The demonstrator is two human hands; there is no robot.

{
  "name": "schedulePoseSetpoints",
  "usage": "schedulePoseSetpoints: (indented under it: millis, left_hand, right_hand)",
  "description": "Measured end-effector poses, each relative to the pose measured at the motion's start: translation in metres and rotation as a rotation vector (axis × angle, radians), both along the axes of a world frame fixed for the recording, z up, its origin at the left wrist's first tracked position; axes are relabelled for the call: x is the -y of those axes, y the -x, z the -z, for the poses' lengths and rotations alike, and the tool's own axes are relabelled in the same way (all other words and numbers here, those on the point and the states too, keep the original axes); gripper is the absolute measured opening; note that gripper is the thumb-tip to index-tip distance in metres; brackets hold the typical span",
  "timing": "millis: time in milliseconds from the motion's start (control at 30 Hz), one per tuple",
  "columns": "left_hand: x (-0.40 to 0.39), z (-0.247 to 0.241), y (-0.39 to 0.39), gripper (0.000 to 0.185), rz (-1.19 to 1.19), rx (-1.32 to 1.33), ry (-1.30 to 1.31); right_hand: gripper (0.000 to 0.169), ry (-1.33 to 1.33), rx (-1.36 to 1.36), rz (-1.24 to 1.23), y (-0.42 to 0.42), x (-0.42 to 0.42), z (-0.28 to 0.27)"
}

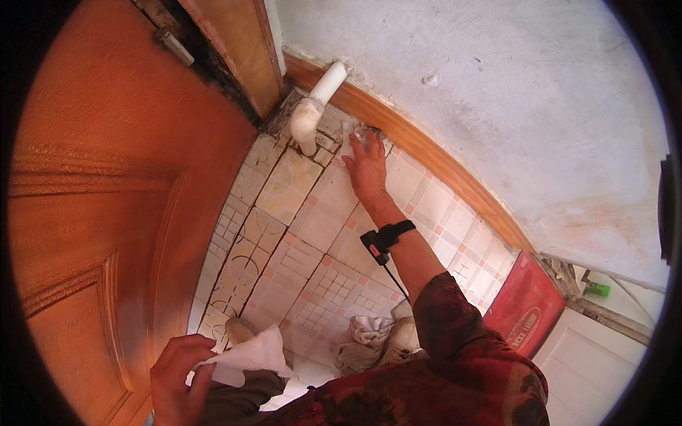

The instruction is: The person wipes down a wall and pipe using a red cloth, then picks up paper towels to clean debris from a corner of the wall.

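Observation:
My left hand (184,375) pinches white tissue paper (250,354) between thumb and fingers, low on the left in front of the wooden door. My right hand (367,168) reaches down to the tiled floor beside the orange-brown skirting board, its fingers spread. A pale crumpled scrap (349,133) lies by its fingertips; whether the fingers grip it is hard to tell. Left of this hand, a white plastic pipe (306,120) comes out of the wall and bends down into the floor. A black strap with a small device (377,246) is around my right wrist.
An orange-brown panelled door (122,175) fills the left side. The wooden skirting board (426,138) runs along the white wall (479,96). Near my feet a crumpled greyish cloth (367,338) lies on the floor tiles (319,229). A red box or board (527,314) stands at the right.

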State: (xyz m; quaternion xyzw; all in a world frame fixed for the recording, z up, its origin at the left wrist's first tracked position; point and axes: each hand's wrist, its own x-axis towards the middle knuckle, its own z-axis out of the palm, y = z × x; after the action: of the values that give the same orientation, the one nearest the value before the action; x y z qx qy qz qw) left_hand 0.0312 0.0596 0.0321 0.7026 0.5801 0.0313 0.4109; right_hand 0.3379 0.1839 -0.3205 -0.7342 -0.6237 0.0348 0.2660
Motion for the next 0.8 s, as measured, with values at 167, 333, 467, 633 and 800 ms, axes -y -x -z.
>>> schedulePoseSetpoints:
  millis: [167, 333, 467, 633, 800]
  left_hand:
    - [-0.002, 0.004, 0.002, 0.015, -0.010, -0.009, 0.042]
    - [-0.004, 0.009, 0.000, 0.016, -0.072, -0.004, 0.063]
    - [-0.008, 0.011, 0.000, 0.017, -0.038, -0.002, 0.048]
    - [-0.011, 0.008, 0.000, 0.017, -0.005, 0.018, 0.107]
    - [-0.009, 0.011, 0.000, 0.017, 0.002, -0.031, 0.075]
  right_hand:
    - [0.048, 0.020, 0.126, -0.033, -0.004, -0.014, 0.009]
    - [0.044, 0.045, 0.158, -0.161, -0.016, -0.021, 0.012]
    - [0.042, 0.114, 0.301, -0.226, -0.020, -0.025, 0.018]
    - [0.041, 0.116, 0.365, -0.285, -0.017, -0.024, 0.009]
    - [0.039, 0.070, 0.362, -0.292, -0.018, -0.026, 0.009]
